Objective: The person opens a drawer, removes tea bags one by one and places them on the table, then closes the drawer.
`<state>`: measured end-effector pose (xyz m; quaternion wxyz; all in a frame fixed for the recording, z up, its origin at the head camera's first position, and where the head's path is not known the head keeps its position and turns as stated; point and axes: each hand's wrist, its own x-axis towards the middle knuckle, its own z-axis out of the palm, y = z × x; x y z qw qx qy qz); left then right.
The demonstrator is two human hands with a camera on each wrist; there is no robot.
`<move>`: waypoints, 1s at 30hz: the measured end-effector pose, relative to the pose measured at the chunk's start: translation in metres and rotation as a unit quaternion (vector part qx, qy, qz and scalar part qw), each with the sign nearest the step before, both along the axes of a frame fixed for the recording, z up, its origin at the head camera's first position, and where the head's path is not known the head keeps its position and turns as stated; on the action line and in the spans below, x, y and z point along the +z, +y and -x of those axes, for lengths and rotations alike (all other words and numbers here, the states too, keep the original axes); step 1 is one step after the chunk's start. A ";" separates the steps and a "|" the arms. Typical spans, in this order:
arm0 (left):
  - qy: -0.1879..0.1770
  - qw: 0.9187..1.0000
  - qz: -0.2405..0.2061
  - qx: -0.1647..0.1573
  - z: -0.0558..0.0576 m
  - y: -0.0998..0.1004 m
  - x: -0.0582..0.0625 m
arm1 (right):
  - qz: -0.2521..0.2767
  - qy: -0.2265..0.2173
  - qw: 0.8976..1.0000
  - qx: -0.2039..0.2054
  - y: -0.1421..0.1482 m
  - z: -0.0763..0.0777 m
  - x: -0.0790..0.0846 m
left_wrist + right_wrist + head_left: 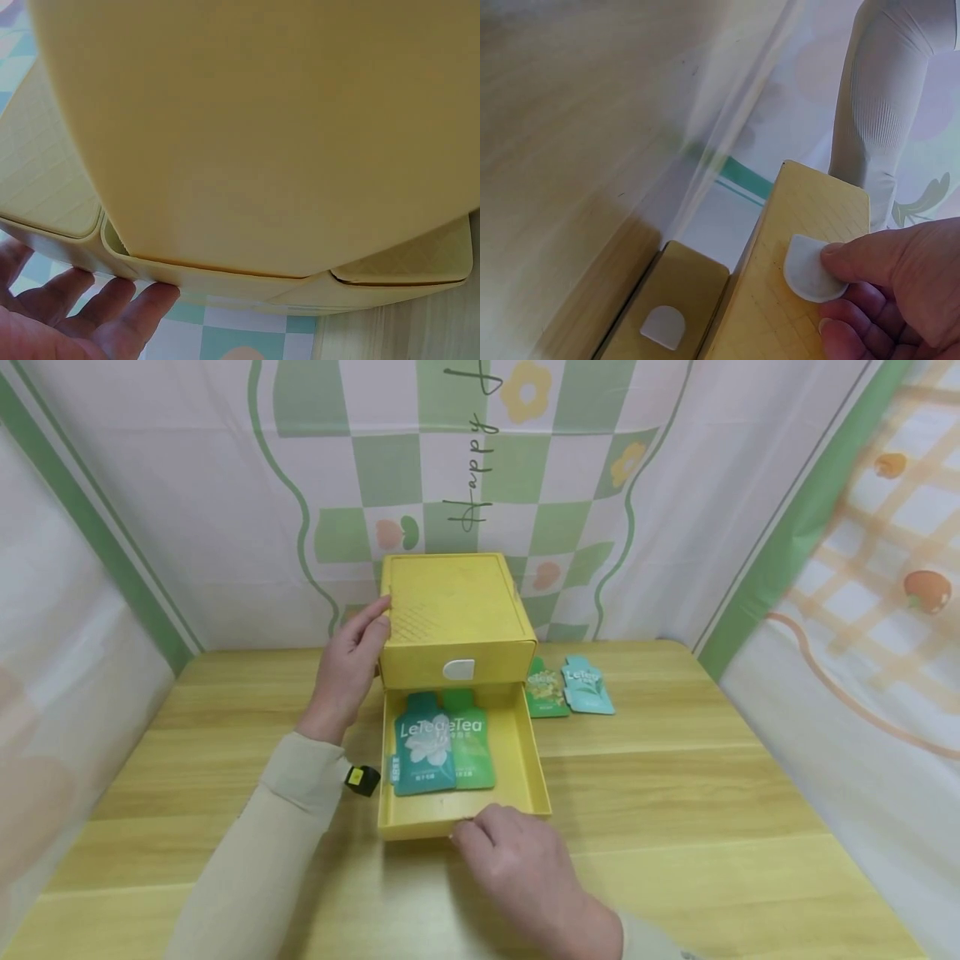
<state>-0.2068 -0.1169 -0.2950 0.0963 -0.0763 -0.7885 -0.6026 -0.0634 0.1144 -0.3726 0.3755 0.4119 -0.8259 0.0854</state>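
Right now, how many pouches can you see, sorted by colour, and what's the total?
Green: 2, a bright green pouch in the yellow drawer and a yellow-patterned green pouch on the table
Teal: 2, a dark teal pouch in the drawer and a light teal pouch on the table
Total: 4

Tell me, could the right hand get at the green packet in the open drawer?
Probably yes: the drawer stands open, and the teal packet covers only the left side of the green packet. The right hand would just have to release the white tab it pinches.
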 end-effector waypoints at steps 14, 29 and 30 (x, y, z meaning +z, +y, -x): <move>0.013 1.000 -0.008 0.011 0.018 -0.004 -0.021 | -0.001 -0.018 1.000 -0.007 0.001 -0.002 -0.003; 0.001 1.000 -0.007 0.007 -0.003 0.002 0.003 | 0.004 -0.064 0.998 0.010 0.001 0.000 0.017; 0.001 1.000 -0.007 0.007 -0.003 0.002 0.003 | 0.006 -0.065 0.998 0.013 0.000 0.001 0.019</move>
